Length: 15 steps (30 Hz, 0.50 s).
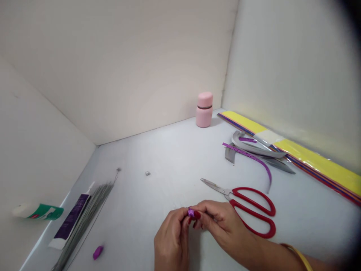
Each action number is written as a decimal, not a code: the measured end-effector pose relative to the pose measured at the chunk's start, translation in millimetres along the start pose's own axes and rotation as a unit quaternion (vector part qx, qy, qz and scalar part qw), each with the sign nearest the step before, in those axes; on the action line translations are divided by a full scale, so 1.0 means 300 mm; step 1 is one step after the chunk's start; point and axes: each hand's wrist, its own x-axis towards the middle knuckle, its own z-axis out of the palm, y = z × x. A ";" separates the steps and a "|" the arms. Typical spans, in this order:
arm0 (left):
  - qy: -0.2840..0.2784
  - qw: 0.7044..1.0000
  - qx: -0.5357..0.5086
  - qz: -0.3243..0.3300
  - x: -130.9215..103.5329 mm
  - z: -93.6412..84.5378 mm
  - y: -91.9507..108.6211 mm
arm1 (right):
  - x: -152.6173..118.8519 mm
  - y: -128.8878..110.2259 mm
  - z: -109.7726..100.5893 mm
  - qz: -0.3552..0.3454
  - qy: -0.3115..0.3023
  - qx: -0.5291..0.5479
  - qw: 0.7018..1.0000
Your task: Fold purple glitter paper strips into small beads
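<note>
The left hand (pixel 172 239) and right hand (pixel 225 222) have their fingers clamped on 1 small purple piece (pixel 191 213) toward the worktop's (pixel 126 214) near edge. The step looks like fine shaping; the next move likely calls for light, even pressure. Scissors (pixel 229 192) crowd the right hand; wires (pixel 87 218) and 1 tube (pixel 72 217) lie by the left edge.

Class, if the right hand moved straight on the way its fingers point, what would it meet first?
The right hand would first meet the small purple piece it touches, then probably the left hand; exact depth is hard to judge.
</note>
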 end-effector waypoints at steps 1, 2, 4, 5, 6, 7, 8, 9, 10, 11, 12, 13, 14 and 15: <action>0.002 1.000 0.005 0.000 -0.001 0.002 0.000 | 0.001 -0.003 0.002 -0.002 0.003 0.002 1.000; 0.004 1.000 0.007 0.001 0.000 0.004 0.000 | 0.002 -0.005 0.004 -0.005 0.007 0.002 1.000; 0.004 1.000 -0.006 0.004 0.003 0.004 0.001 | 0.002 -0.010 0.005 -0.008 0.015 0.000 1.000; 0.001 1.000 -0.020 0.002 0.006 0.002 0.002 | 0.002 -0.011 0.004 -0.006 0.014 -0.002 1.000; -0.005 0.999 -0.037 -0.003 0.010 -0.001 0.003 | 0.001 -0.011 0.003 0.000 0.013 0.000 1.000; -0.012 0.998 -0.055 -0.009 0.014 -0.004 0.004 | 0.000 -0.010 0.002 0.007 0.010 0.004 1.000; -0.020 0.997 -0.073 -0.017 0.018 -0.008 0.005 | -0.001 -0.008 0.000 0.010 0.005 0.009 1.000; -0.025 0.995 -0.089 -0.025 0.020 -0.012 0.005 | -0.001 -0.004 -0.001 0.009 0.000 0.012 1.000; -0.028 0.994 -0.101 -0.032 0.022 -0.014 0.005 | -0.002 0.001 -0.003 0.004 -0.006 0.008 1.000; -0.030 0.993 -0.109 -0.037 0.021 -0.016 0.004 | -0.002 0.006 -0.004 -0.004 -0.012 0.002 1.000; -0.030 0.992 -0.112 -0.042 0.020 -0.017 0.002 | -0.002 0.012 -0.005 -0.012 -0.017 -0.008 1.000; -0.026 0.992 -0.112 -0.047 0.017 -0.016 -0.001 | -0.002 0.017 -0.007 -0.018 -0.022 -0.020 0.999; -0.019 0.993 -0.108 -0.053 0.013 -0.015 -0.003 | -0.002 0.021 -0.008 -0.022 -0.022 -0.030 0.999; -0.011 0.993 -0.104 -0.058 0.010 -0.013 -0.006 | -0.002 0.025 -0.009 -0.024 -0.020 -0.038 0.999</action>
